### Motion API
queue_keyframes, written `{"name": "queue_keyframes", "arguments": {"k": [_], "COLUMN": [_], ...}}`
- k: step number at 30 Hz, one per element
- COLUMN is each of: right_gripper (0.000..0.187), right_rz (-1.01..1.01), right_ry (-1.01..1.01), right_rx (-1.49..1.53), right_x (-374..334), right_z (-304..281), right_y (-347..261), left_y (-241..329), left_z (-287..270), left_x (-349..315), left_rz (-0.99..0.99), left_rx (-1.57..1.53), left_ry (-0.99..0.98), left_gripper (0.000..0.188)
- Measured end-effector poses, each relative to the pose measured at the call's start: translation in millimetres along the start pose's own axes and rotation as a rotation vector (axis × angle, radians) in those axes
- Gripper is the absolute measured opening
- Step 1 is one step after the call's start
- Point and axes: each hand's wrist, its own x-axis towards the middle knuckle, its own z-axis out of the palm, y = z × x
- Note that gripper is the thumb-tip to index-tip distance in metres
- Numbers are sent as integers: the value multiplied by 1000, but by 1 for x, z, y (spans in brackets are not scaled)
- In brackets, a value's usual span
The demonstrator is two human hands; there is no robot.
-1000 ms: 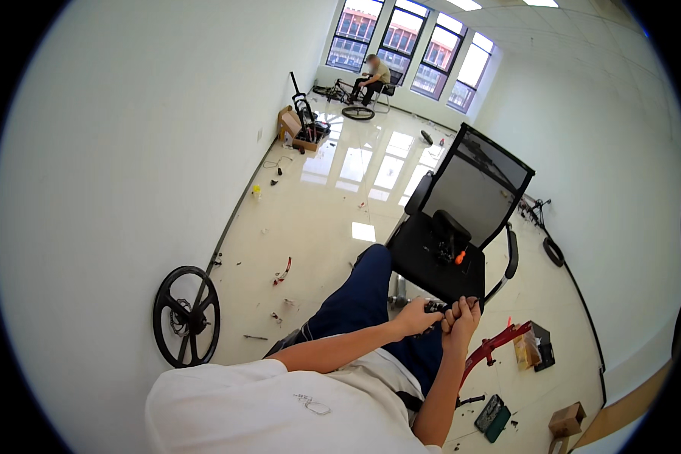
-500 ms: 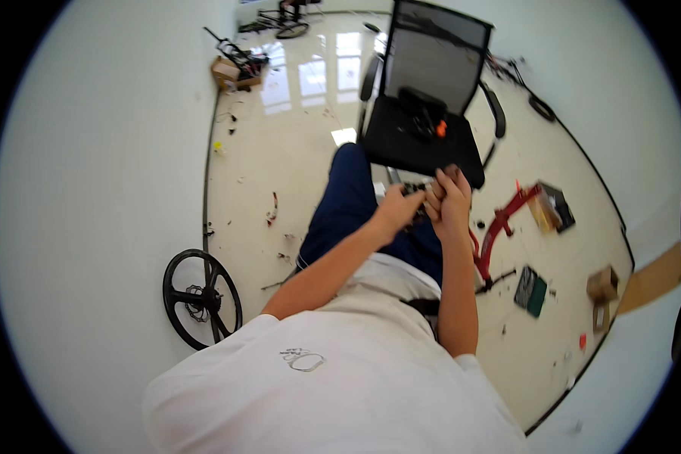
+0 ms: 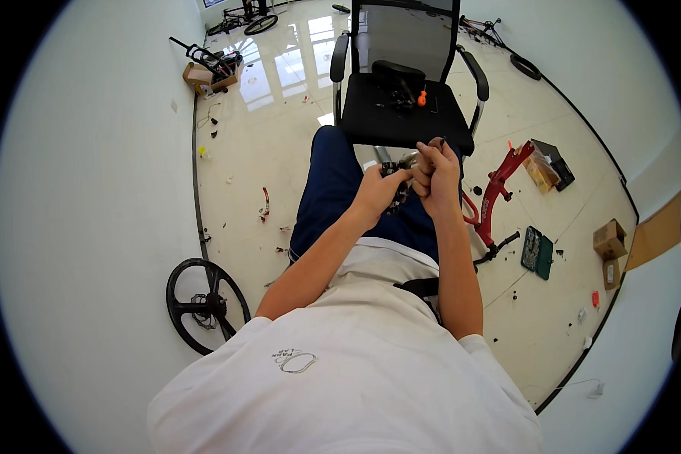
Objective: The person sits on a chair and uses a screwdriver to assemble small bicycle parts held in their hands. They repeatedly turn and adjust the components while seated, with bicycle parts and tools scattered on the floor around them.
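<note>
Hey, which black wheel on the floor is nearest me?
The three-spoke wheel by the left wall, with a disc rotor at its hub. The other wheel is far across the room, at the picture's upper left.

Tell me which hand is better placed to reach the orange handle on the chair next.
Right hand, likely: it is nearer the chair and orange handle. The left hand sits farther back, gripping a dark part. What the right holds is unclear.
</note>
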Motion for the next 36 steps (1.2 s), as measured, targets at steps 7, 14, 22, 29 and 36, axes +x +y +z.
{"name": "queue_keyframes", "arguments": {"k": [7,14,22,29,36], "right_gripper": [28,27,26,18,20], "right_rz": [-1,-53,-17,3,-181], "right_ry": [25,-44,-64,27,32], "right_rx": [-81,-227,-241,-55,-414], "right_x": [-1,0,0,-5,-1], "right_z": [5,4,-1,-6,-5], "right_y": [5,11,14,21,25], "left_y": [-2,1,-14,-16,-7], "left_z": [-4,-3,-9,-10,-5], "left_x": [-1,-6,2,2,1], "left_rz": [-24,-104,-91,-49,-143], "left_rx": [83,74,111,213,24], "left_ry": [14,-7,-49,12,-33], "left_gripper": [17,17,13,17,53]}}
